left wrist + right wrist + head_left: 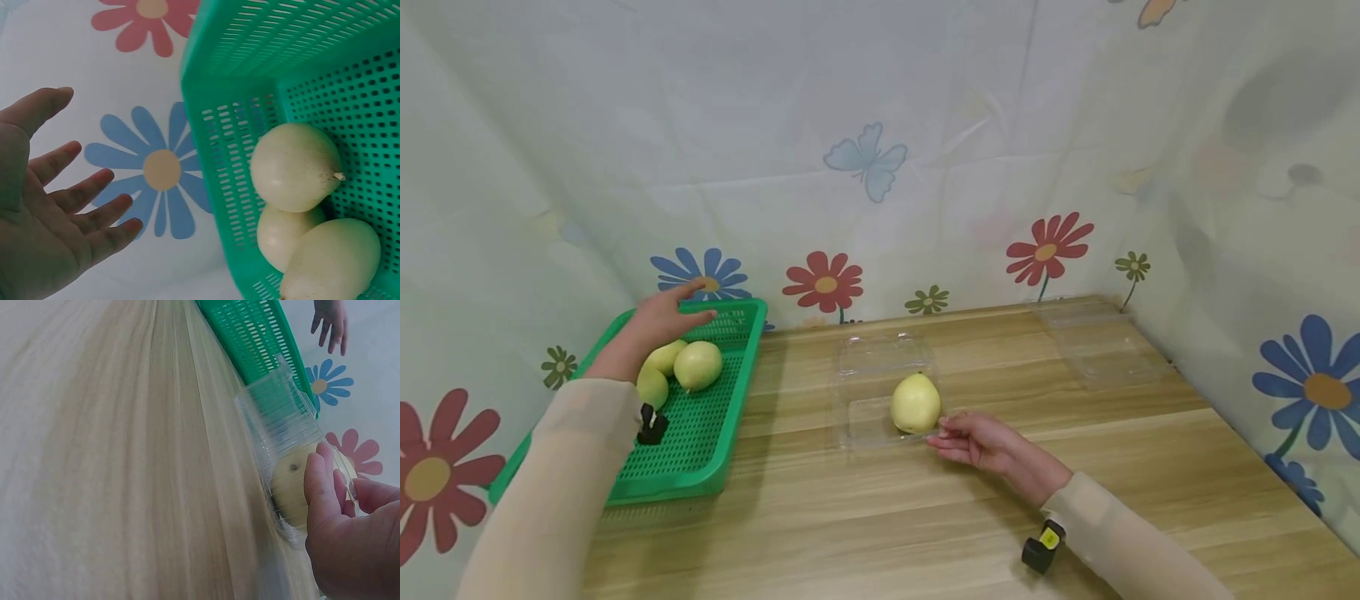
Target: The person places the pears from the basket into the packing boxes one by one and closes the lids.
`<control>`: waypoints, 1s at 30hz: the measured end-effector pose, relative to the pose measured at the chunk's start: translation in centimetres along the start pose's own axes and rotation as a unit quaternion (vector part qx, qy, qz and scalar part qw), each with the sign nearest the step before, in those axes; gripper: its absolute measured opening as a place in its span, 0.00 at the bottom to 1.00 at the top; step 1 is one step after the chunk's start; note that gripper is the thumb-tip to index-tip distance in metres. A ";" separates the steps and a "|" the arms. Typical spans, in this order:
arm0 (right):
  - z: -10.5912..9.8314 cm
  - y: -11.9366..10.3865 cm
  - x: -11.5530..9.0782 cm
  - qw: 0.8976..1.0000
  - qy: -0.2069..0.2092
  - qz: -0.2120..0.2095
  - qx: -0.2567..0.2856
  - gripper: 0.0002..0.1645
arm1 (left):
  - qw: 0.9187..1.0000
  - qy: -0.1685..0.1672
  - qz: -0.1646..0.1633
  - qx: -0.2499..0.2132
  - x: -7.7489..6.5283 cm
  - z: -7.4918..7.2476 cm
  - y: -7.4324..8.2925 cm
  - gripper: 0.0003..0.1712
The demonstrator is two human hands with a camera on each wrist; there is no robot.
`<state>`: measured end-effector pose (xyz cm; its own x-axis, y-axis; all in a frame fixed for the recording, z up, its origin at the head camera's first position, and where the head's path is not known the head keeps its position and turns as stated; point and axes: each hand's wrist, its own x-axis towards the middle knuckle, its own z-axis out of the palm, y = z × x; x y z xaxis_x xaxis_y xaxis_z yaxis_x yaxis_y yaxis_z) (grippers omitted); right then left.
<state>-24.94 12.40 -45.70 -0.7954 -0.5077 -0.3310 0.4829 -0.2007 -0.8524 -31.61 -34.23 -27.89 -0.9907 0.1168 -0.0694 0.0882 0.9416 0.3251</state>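
My left hand (658, 325) hovers over the green basket (745, 375), fingers spread and nothing held. Inside the basket lie three pale yellow-green pears, one of them a rounded pear (297, 167) with its stem showing. On the table, a clear plastic clamshell box (868, 421) stands with its lid folded back. One pear (916, 403) sits in the right end of its near half. My right hand (988, 450) pinches the box's near right rim between thumb and fingers, beside that pear. In the right wrist view, the fingers partly hide the pear.
Another clear plastic box (1097, 342) lies at the table's back right. A flower-printed cloth (955, 208) hangs behind and along both sides of the wooden table (827, 525). Small black devices are strapped at both wrists.
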 end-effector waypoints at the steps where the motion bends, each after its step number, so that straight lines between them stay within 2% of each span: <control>1: 0.0 0.0 0.0 1.000 0.001 -0.001 -0.001 0.14 | 1.000 0.000 -0.001 -0.002 0.2 0.2 -0.2 0.46; 7: -0.1 0.0 -0.1 1.000 0.006 -0.001 -0.004 0.13 | 1.000 -0.005 -0.003 -0.021 1.3 1.6 -1.7 0.47; 14: 0.0 -0.1 -0.1 1.000 0.004 0.001 0.001 0.13 | 1.000 -0.006 -0.008 -0.012 2.4 3.4 -3.2 0.49; 19: 0.0 0.0 -0.1 1.000 0.004 0.003 0.001 0.12 | 1.000 -0.005 -0.010 0.003 2.6 4.5 -3.6 0.52; 25: -0.1 -0.1 0.0 1.000 0.006 0.000 0.000 0.11 | 1.000 -0.003 -0.019 -0.006 2.7 5.2 -3.8 0.53; 30: -0.1 -0.1 0.0 1.000 0.008 0.003 0.002 0.13 | 1.000 -0.007 -0.019 -0.004 3.0 6.0 -4.7 0.52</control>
<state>-25.01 12.47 -45.67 -0.7986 -0.4950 -0.3423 0.4885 -0.2010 -0.8491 -34.41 -36.42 -35.26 -0.9918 0.0848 -0.0961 0.0487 0.9430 0.3292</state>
